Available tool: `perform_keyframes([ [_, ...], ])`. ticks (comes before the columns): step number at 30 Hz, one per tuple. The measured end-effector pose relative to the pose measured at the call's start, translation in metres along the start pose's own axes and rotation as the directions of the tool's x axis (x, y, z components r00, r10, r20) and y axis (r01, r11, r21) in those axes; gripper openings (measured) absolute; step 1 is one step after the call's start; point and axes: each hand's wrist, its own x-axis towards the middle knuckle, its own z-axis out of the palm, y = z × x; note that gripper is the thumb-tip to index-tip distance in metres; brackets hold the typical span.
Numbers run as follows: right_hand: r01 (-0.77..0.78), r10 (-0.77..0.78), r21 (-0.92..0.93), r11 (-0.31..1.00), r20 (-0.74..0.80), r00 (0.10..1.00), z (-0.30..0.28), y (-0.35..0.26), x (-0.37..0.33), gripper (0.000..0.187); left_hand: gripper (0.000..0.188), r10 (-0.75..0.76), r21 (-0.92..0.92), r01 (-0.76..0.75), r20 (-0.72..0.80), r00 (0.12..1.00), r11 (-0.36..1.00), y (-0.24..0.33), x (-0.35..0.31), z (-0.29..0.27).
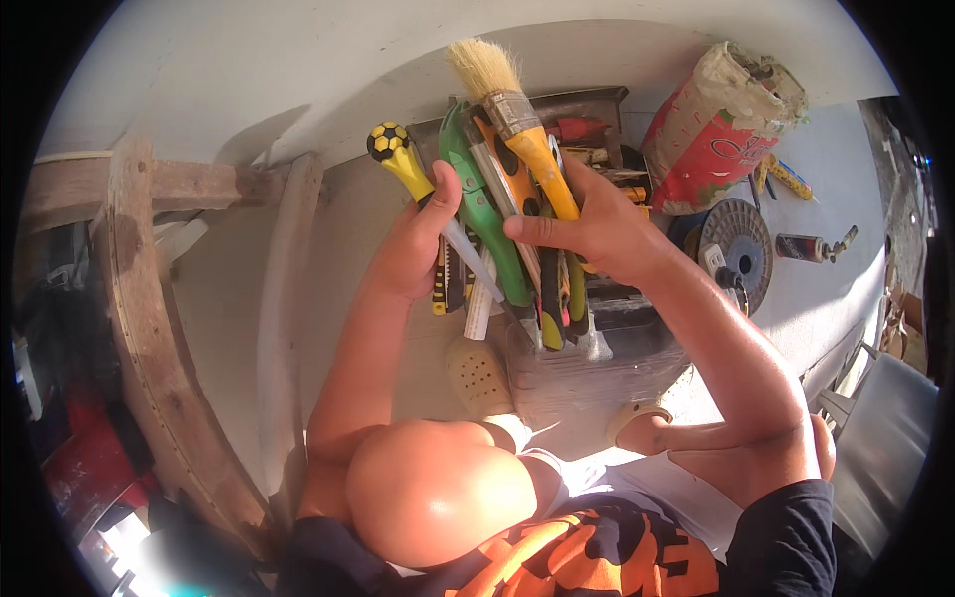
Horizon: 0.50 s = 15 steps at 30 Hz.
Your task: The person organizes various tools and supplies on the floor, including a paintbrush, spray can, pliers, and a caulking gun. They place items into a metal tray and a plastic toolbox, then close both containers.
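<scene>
A bundle of hand tools is clasped upright between my two hands above an open toolbox [607,333]. My left hand [410,244] is closed on its left side, thumb across a yellow-and-black tool with a ball-patterned end [395,154]. My right hand [607,224] wraps the right side, its thumb over the front. A yellow-handled paintbrush [542,159], bristles up, lies against my right hand. Between the hands are a green pipe cutter [487,204], an orange-and-black tool [502,164] and black-and-yellow handles [553,308]. My left fingers are mostly hidden behind the bundle.
Right of the toolbox stand a torn red-and-white sack [711,134] and a wire spool [741,249]. A small canister with a nozzle [804,247] lies beyond. A wooden frame [149,289] stands on the left. A white wall [348,60] is ahead.
</scene>
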Motion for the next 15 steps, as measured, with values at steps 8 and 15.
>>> perform_keyframes([
  [8, 0.038, -0.026, 0.173, 0.984, -0.072, 0.997, -0.145, -0.028, -0.115, 0.090, 0.079, -0.040, 0.041, 0.025, 0.405, 0.913, 0.999, 0.016, 0.072, 0.157],
  [15, 0.238, -0.047, 0.569, 0.787, -0.330, 0.943, -0.261, 0.076, -0.227, 0.079, 0.092, -0.166, 0.038, 0.172, 0.521, 0.837, 0.984, -0.067, 0.144, 0.307],
])
